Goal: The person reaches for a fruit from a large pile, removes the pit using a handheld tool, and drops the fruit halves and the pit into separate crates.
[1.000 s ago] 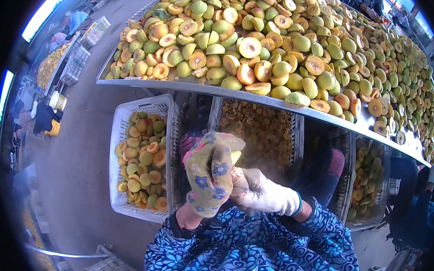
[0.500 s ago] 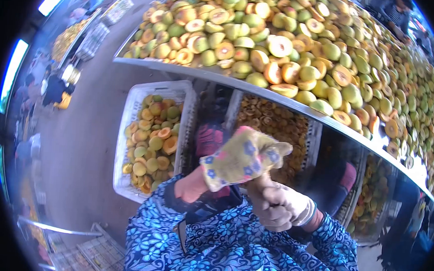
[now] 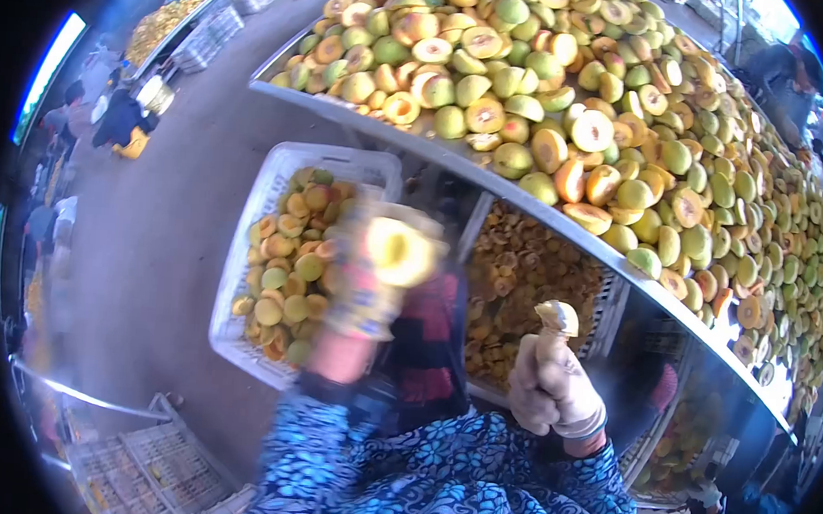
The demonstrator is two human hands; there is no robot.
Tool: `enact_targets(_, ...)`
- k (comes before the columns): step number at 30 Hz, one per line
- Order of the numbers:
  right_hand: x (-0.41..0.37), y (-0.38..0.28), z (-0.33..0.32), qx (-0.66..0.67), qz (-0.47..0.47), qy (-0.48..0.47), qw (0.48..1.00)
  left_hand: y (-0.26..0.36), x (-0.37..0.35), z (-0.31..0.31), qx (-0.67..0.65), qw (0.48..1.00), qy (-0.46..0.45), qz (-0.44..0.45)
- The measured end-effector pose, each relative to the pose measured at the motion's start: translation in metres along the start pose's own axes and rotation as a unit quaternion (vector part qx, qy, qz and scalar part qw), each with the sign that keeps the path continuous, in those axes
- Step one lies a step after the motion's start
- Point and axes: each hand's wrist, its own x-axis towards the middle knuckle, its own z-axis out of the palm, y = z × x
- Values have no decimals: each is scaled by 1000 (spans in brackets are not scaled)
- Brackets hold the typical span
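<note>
My left hand, in a flowered glove and blurred by motion, is closed on a peach half whose yellow cut face is towards me. It is over the right side of a white crate of peach halves. In a pale glove, my right hand grips a short-handled tool with a curved head that points up; the handle is mostly hidden by the fingers. Behind that hand stands a crate holding many small brownish pieces, which look like pits or scraps.
A metal-edged table heaped with peach halves runs across the top and right. Another crate of fruit stands partly under it. Stacked crates are at lower left. A person is across the floor.
My hands have moved apart. The left went left to the crate's edge with the peach half facing me; the right shifted slightly right, uncovering the tool's head. The view has turned a little.
</note>
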Motion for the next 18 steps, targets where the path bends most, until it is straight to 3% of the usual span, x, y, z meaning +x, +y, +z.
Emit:
enact_targets(1,-3,-5,-5,-74,12,95,993,5,22,-51,149,982,-67,96)
enact_targets(2,0,6,-15,-264,-3,208,942,14,41,-94,441,866,0,237)
enact_targets(3,5,21,-26,-575,-116,253,769,57,50,-107,692,693,-70,190)
enact_targets(4,-6,54,-81,-829,-31,166,533,81,49,-105,832,516,-46,197)
enact_targets(5,-19,60,-61,-885,155,159,410,100,56,-144,854,442,-18,273)
enact_targets(6,-31,90,-95,-891,172,104,407,129,57,-143,875,437,-33,204)
enact_targets(7,-33,83,-82,-798,213,155,541,163,54,-127,893,427,-50,132)
enact_targets(8,-29,81,-78,-789,215,178,548,182,57,-109,890,430,-57,139)
enact_targets(10,-19,88,-74,-778,218,205,553,206,70,-80,757,618,-170,129)
enact_targets(11,-10,94,-79,-791,225,170,543,202,86,-66,756,617,-171,135)
enact_targets(13,-5,95,-84,-808,225,133,527,171,120,-28,610,750,-254,16)
enact_targets(15,-4,91,-88,-788,153,137,580,106,137,9,453,801,-376,112)
enact_targets(16,-3,90,-90,-789,152,160,573,57,142,26,392,814,-379,201)
enact_targets(17,-2,85,-88,-791,151,163,570,36,155,63,558,691,-385,249)
enact_targets(18,-1,78,-82,-775,152,189,584,8,159,86,643,616,-351,291)
